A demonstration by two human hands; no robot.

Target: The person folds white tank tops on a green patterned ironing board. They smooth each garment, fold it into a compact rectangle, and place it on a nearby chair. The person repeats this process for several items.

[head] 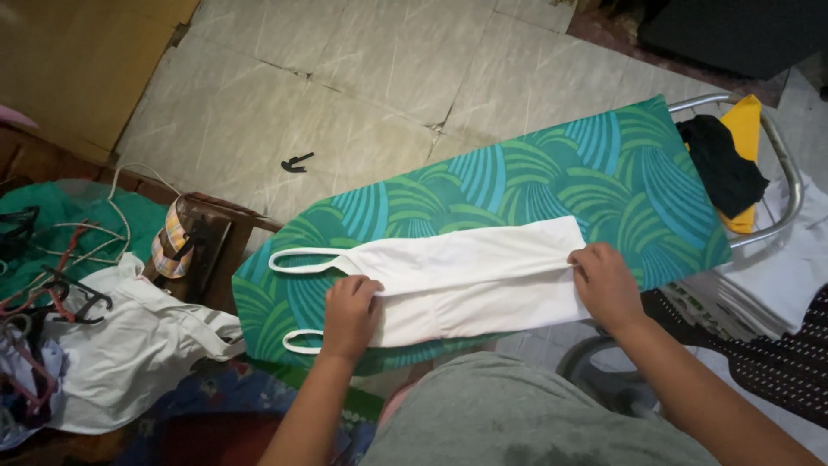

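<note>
A white strappy top (466,276) lies flat along a green leaf-patterned ironing board (552,173), its thin straps pointing left. My left hand (349,315) presses on the top near the strap end, fingers curled onto the cloth. At the top's hem end, my right hand (606,285) pinches the fabric edge. Both hands rest on the garment.
Black and yellow cloths (729,160) lie on the board's metal rest at the right. A clothes iron (177,242) stands on a wooden surface at left, beside white garments (129,345) and hangers (52,293). Folded clothes (768,285) are stacked at right. Tiled floor lies beyond.
</note>
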